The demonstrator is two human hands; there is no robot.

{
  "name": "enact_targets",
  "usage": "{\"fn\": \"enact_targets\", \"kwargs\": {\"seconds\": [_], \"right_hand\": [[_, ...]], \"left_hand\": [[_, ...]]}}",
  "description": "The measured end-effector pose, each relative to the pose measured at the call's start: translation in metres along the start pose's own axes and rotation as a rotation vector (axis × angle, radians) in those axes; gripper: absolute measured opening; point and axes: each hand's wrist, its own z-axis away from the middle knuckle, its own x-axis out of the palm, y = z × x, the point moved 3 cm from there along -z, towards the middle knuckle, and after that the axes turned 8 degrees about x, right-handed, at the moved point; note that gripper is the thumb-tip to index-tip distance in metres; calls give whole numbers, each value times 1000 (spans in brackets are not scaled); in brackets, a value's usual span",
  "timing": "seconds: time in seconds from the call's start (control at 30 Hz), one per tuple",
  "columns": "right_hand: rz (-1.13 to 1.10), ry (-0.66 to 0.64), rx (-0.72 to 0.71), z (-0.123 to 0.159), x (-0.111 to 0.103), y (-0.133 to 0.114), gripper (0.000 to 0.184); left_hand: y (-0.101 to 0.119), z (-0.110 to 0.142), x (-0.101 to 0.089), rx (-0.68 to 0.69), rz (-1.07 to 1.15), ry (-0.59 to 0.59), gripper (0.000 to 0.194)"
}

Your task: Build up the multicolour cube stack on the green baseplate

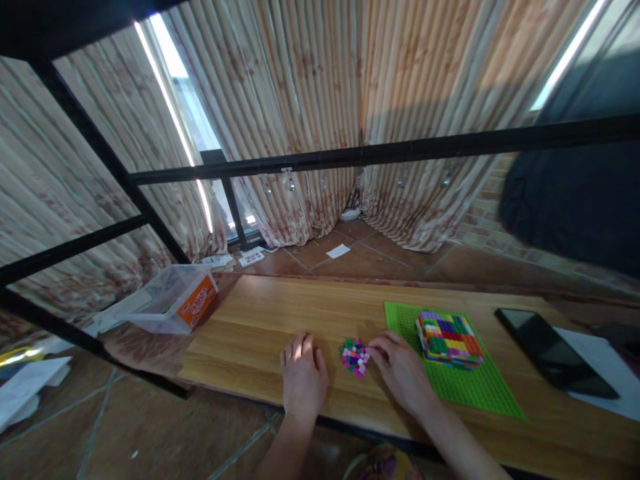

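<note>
A small block of pink, green and purple bricks (355, 357) lies on the wooden table (260, 320) near its front edge. My right hand (400, 373) rests beside it on the right, fingers curled, fingertips touching the block's right side. To the block's left, my left hand (301, 377) lies palm down on the table with its fingers bent, holding nothing that shows. On a green baseplate (480, 390) to the right stands a multicoloured stack of bricks (449, 339).
A dark phone (550, 350) and white paper (610, 373) lie at the table's right end. A clear plastic box (170, 300) with an orange label sits off the left end. A black metal frame (350, 157) crosses in front of curtains.
</note>
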Motion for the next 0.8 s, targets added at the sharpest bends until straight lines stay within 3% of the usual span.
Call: {"fn": "enact_targets", "kwargs": {"seconds": [0.13,0.3,0.4,0.6,0.8], "right_hand": [[-337,7,159,-3,-8,0,27],[-1062,-138,463,3,-19,4,31],[-1304,-194,535,10,-26,1,30],[-1340,-103,593,22,-47,10,31],[-1221,244,591,33,-99,56,30]], "left_hand": [[-1,0,0,4,-8,-5,33],[-2,-2,2,24,-18,-3,33],[-3,-3,2,30,-30,8,32],[-5,-3,3,77,-52,40,30],[-7,-4,4,98,-74,56,31]]}}
